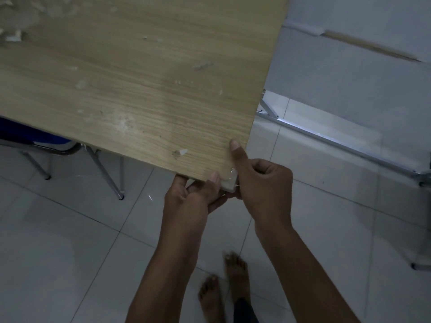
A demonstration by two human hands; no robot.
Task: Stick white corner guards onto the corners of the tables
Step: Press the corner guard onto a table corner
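Note:
A wooden table fills the upper left, its near right corner pointing toward me. A white corner guard sits on that corner, partly covered by both hands. My left hand grips the table's front edge just left of the corner, thumb on top touching the guard, fingers curled under. My right hand wraps the corner from the right, its thumb lying flat on the tabletop along the right edge and its fingers curled against the guard's side.
A blue chair with metal legs stands under the table at left. A metal frame lies on the white tiled floor to the right, by the wall. My bare feet are below the corner.

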